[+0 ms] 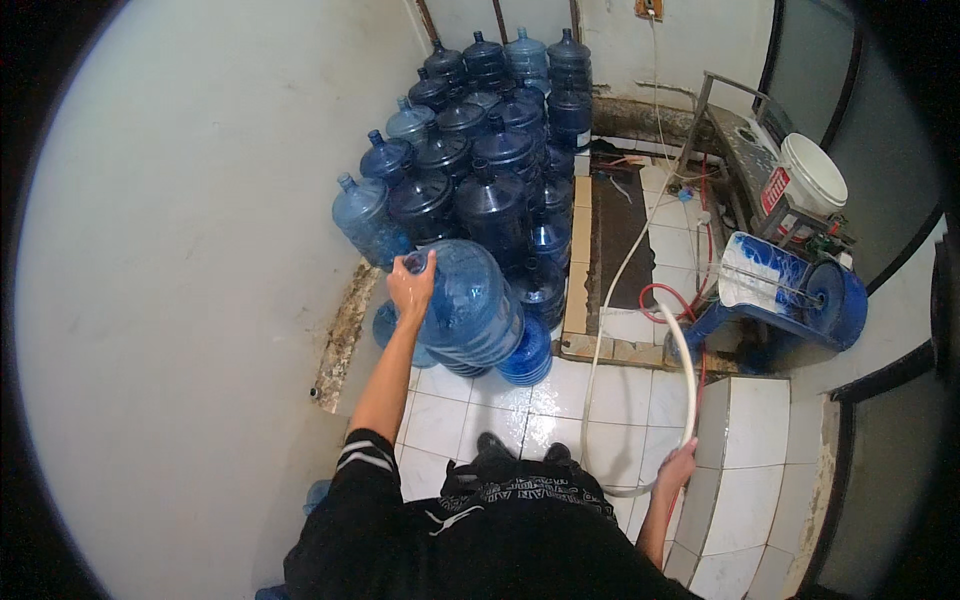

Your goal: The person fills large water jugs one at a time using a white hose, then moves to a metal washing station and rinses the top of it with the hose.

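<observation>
My left hand (410, 287) is closed round the neck of a large translucent blue water jug (468, 305). The jug lies tilted, its neck toward the left, in front of a stack of similar jugs. Beneath it, other blue jugs (526, 358) show in part on the floor. At the lower right, my right hand (677, 466) grips a cream-white hose (688, 375). That hose arches up from the hand and bends over at its top, near a coiled red hose (663, 292).
Several blue jugs (420, 195) stand stacked at the back left along the wall. On the right are a metal bench (738, 135), a white bucket (812, 172), a blue plastic stand (790, 300) and a tiled step (743, 460). Wet white tiles (500, 405) cover the floor.
</observation>
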The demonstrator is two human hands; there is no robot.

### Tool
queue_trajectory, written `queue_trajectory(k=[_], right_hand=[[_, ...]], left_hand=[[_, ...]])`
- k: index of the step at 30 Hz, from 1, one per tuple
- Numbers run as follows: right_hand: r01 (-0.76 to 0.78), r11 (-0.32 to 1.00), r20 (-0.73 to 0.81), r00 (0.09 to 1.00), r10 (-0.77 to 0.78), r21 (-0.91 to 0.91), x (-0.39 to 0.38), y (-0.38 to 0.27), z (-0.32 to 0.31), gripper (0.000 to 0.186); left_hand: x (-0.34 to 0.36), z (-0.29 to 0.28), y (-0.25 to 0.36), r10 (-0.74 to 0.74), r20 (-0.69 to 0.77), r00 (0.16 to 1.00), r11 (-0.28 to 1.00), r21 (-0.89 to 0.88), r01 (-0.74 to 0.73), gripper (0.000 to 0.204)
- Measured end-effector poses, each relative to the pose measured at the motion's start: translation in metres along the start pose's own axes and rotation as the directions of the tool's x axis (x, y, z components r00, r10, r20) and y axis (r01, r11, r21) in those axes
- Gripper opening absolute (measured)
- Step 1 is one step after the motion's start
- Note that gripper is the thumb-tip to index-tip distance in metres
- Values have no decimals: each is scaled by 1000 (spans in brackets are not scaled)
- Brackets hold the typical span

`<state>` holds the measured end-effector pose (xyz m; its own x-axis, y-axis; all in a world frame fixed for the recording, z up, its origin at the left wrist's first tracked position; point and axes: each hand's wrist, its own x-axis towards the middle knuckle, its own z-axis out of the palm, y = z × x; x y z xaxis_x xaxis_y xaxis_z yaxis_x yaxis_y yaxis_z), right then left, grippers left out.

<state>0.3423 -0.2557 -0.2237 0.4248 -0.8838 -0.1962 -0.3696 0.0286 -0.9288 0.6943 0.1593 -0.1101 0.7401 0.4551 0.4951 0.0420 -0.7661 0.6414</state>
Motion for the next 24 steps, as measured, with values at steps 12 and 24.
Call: queue_trajectory(k=[12, 24], right_hand=[[-144, 990, -540, 833, 118, -6, -28, 42, -24, 57], [-194, 980, -619, 764, 183, 50, -80, -28, 46, 59]], left_hand=[[77, 151, -34, 0, 210, 978, 998, 65, -14, 65], [83, 215, -79, -39, 345, 938, 999, 0, 42, 64]])
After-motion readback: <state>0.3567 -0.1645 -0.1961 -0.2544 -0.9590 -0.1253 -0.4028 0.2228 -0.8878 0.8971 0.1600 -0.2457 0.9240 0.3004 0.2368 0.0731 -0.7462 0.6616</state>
